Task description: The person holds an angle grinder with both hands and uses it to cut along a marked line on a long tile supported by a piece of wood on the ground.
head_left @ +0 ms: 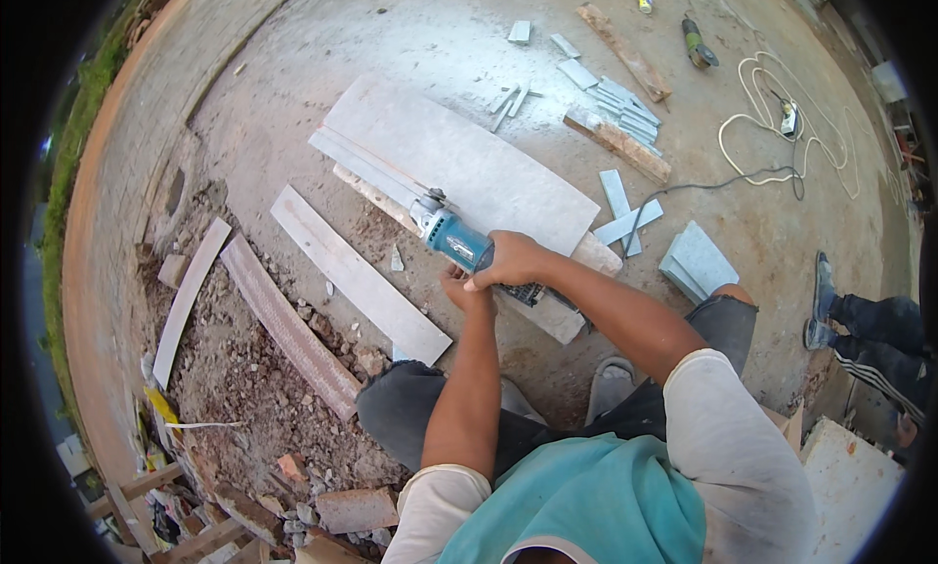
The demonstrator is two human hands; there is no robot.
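Note:
A teal angle grinder (457,242) is held over a large pale stone slab (459,164). My right hand (513,259) wraps round the back of its body. Below it, my left hand (457,285) is closed against the grinder's near side, its fingers partly hidden. The grinder's head and disc lie at the slab's near left edge, by a thin reddish line drawn along the stone. Whether the disc touches the stone I cannot tell. The slab rests on stone blocks (542,315).
Long stone strips (362,271) lie to the left beside rubble (264,339). Cut pieces (625,110) and timber (623,51) lie beyond the slab. A second grinder (698,44) and coiled cable (752,115) are at far right. Another person's legs (874,334) show at the right.

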